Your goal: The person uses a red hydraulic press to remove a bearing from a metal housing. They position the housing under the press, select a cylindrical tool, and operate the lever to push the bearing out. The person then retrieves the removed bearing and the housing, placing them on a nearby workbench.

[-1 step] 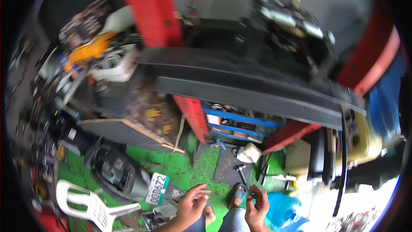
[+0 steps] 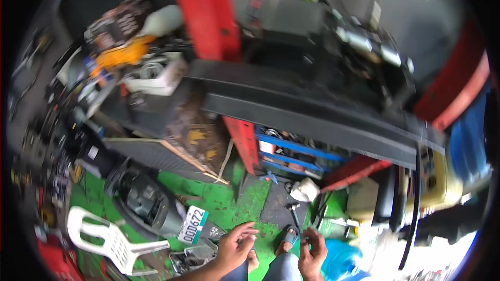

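My left hand point(image 2: 236, 244) is held in the air at the lower middle, its fingers loosely bent and apart from the thumb, with nothing seen in it. To the right of it hangs my right hand point(image 2: 312, 254), fingers curled and somewhat blurred, with no held thing visible. Below and between them are my feet in sandals point(image 2: 290, 235) on the green floor point(image 2: 216, 198). A hammer point(image 2: 295, 213) lies just ahead of my feet, partly on a dark mat point(image 2: 273, 205). Close to my right hand stands a large blue water bottle point(image 2: 341, 257).
A dark steel bench beam point(image 2: 307, 119) on red posts point(image 2: 205, 15) crosses ahead. Blue shelves point(image 2: 297, 148) stand beneath. On the left are a grey scooter body panel point(image 2: 148, 200), a white plastic chair point(image 2: 112, 242) and a cluttered bench point(image 2: 156, 80). A metal parts tray point(image 2: 192, 259) sits beside my left arm.
The view has turned slightly, so the bench and posts sit further right in the picture. My hands keep almost the same pose and place.
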Tool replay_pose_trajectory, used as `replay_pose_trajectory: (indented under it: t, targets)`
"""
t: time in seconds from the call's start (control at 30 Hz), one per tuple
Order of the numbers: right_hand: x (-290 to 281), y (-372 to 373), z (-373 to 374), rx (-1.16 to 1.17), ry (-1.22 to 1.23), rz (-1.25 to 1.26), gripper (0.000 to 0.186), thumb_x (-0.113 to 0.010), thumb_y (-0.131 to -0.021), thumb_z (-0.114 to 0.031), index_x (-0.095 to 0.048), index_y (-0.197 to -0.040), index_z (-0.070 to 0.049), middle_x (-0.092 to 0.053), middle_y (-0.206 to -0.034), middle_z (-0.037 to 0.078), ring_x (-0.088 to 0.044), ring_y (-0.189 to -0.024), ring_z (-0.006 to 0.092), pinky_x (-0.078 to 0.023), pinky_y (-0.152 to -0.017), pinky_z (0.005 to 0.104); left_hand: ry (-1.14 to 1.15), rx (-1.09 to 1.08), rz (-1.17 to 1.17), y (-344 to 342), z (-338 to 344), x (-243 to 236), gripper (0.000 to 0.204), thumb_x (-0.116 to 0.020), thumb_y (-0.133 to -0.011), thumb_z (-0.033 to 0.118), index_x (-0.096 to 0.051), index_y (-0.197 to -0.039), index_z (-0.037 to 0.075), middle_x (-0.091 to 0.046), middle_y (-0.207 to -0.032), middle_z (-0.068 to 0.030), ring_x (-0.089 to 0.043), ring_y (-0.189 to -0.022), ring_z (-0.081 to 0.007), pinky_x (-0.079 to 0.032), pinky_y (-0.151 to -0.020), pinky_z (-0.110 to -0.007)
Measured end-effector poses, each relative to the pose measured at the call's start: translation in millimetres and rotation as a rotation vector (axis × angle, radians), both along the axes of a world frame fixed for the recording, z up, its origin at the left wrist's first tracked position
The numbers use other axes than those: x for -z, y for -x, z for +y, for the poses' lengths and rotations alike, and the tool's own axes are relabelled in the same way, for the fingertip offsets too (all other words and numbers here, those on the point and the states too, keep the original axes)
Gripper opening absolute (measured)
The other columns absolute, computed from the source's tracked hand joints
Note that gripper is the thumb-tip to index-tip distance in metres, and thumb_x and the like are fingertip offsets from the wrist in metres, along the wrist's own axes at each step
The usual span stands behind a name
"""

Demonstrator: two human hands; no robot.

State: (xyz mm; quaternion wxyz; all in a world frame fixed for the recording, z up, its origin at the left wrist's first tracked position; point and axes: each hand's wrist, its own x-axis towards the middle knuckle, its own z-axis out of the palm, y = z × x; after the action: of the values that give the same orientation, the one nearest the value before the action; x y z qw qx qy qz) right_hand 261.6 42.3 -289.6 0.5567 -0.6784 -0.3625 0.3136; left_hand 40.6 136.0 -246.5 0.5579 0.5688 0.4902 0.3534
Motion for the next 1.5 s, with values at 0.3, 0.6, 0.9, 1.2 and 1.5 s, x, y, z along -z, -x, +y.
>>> replay_pose_trajectory:
  t: [0.3, 0.6, 0.9, 1.2, 1.5]
  targets:
    - [-103, -55, -28, -0.547, 0.090, -0.172, 0.023, -0.068, -0.095, -0.004, -0.070, -0.117, 0.001, -0.075, -0.108, 0.014, -0.069, -0.091, 0.0196, -0.055, -0.080, 0.0319, -0.245, -0.213, 0.279, 34, 38, -101, 0.036, -0.066, -0.099, 0.011, -0.062, -0.135, 0.005, -0.077, -0.107, -0.0091, -0.073, -0.090, -0.0140, -0.058, -0.081, -0.029]
    - [-261, -103, 9, -0.579, 0.149, -0.765, 0.029, -0.066, -0.099, -0.026, -0.074, -0.120, -0.008, -0.077, -0.097, 0.016, -0.075, -0.081, 0.0323, -0.059, -0.074, 0.0412, -0.466, -0.755, 0.421, 102, 128, -195, 0.030, -0.069, -0.093, 0.011, -0.069, -0.122, 0.003, -0.076, -0.091, -0.0122, -0.071, -0.080, -0.0126, -0.056, -0.074, -0.028]
    - [-237, -140, 43, -0.594, 0.130, -0.513, 0.033, -0.067, -0.101, -0.021, -0.069, -0.123, 0.003, -0.073, -0.115, 0.023, -0.072, -0.105, 0.0337, -0.056, -0.089, 0.0402, -0.701, -0.778, 0.754, 180, 279, -248, 0.020, -0.069, -0.084, 0.015, -0.076, -0.100, 0.005, -0.074, -0.097, -0.0170, -0.072, -0.089, -0.0363, -0.057, -0.078, -0.046]
    - [-184, -119, 48, -0.314, 0.307, -0.488, 0.038, -0.062, -0.103, -0.024, -0.067, -0.128, 0.005, -0.073, -0.108, 0.019, -0.069, -0.095, 0.0296, -0.055, -0.083, 0.0375, -0.648, -0.466, 0.826, 180, 466, -278, 0.023, -0.073, -0.083, 0.021, -0.079, -0.102, 0.011, -0.076, -0.100, -0.0137, -0.071, -0.097, -0.0344, -0.055, -0.089, -0.045]
    - [-110, -137, -2, -0.159, 0.329, -0.312, 0.036, -0.055, -0.106, -0.019, -0.064, -0.129, 0.008, -0.071, -0.090, 0.010, -0.064, -0.075, 0.0175, -0.052, -0.064, 0.0299, -0.798, -0.011, 1.023, 93, 610, -244, 0.027, -0.070, -0.083, 0.017, -0.079, -0.109, 0.021, -0.075, -0.114, -0.0110, -0.065, -0.115, -0.0346, -0.050, -0.103, -0.049]
